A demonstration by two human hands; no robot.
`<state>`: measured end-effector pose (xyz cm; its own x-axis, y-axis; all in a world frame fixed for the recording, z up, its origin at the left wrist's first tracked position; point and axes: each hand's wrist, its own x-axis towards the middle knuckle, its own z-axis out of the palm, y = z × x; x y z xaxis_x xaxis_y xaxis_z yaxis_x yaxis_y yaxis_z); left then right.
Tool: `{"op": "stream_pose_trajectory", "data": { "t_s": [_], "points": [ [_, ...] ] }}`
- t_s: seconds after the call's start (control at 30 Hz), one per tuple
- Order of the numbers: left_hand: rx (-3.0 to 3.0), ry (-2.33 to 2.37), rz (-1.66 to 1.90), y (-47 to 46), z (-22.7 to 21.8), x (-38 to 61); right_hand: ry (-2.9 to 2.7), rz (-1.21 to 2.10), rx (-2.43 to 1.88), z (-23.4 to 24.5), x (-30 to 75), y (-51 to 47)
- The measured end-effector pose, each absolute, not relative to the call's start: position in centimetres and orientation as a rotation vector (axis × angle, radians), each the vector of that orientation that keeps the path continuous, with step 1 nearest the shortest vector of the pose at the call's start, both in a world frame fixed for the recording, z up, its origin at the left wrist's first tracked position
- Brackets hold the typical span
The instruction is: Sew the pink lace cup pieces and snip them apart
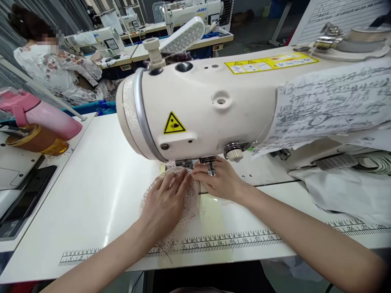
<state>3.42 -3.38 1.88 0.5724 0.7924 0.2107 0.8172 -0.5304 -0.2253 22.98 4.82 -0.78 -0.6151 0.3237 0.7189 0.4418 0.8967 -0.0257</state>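
A cream sewing machine fills the middle of the view, its head over the white table. Under its presser foot lies a piece of pale lace fabric. My left hand rests flat on the lace, fingers stretched toward the foot. My right hand sits just right of the foot, fingers curled and pressing the lace edge down beside the needle. The needle itself is hidden by the machine head.
A printed ruler strip runs along the table's front edge. A pink bottle and tape rolls lie at the left, a dark phone below them. Handwritten paper drapes the machine arm. Another person sews at the back left.
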Motion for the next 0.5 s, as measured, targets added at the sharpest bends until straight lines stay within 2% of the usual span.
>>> {"op": "stream_pose_trajectory", "data": {
  "t_s": [0.27, 0.5],
  "points": [
    [-2.681, -1.290, -0.141, -1.1, 0.2, 1.0, -2.332, -0.167, -0.604, -0.8, 22.8, 4.5],
    [-2.722, -1.249, -0.128, 0.2, 0.5, 0.2, -2.339, -0.047, -0.665, -1.0, 22.6, 4.5]
  ]
}}
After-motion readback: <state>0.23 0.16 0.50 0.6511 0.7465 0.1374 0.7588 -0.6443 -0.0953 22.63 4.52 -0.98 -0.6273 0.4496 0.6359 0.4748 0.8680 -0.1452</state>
